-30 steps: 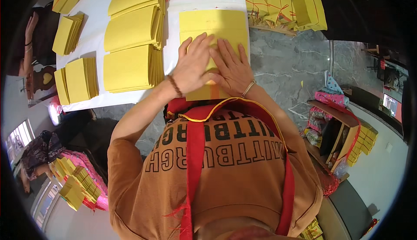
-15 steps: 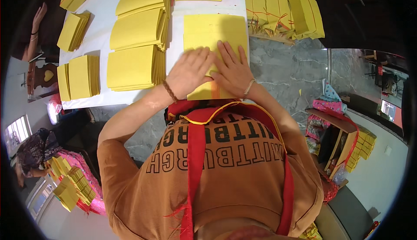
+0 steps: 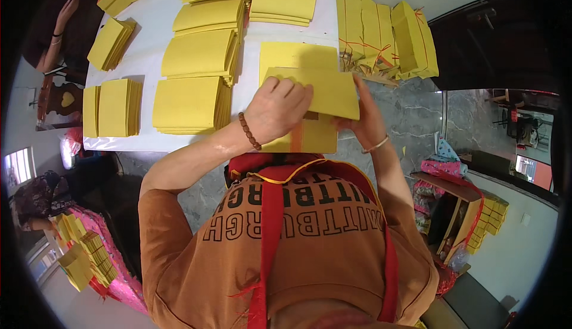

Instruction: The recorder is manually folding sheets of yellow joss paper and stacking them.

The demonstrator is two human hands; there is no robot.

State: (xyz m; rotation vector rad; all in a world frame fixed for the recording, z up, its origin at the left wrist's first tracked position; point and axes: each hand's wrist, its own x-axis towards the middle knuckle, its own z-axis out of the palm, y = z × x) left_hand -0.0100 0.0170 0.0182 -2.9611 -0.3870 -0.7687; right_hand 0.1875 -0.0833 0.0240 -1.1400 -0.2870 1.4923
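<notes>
My right hand (image 3: 368, 120) grips a folded yellow paper (image 3: 330, 88) by its right edge, thumb at the upper corner and fingers at the lower one. With its fingers curled, my left hand (image 3: 279, 107) holds the left part of the same paper. The folded paper is tilted and partly lifted over a yellow sheet (image 3: 286, 55) lying flat at the table's near right corner. An orange-red stripe (image 3: 296, 137) shows on the lower part of the sheet, partly hidden by my left wrist.
Stacks of folded yellow paper (image 3: 187, 104) stand on the white-covered table (image 3: 146, 43), with smaller piles (image 3: 113, 107) at the left. Bundles tied with red string (image 3: 372, 37) lie beyond its right side. Another person's hand (image 3: 68, 10) shows at the far left.
Both hands were lying flat on the yellow sheet. Now a folded paper is raised between them, and my right hand has moved right to its edge.
</notes>
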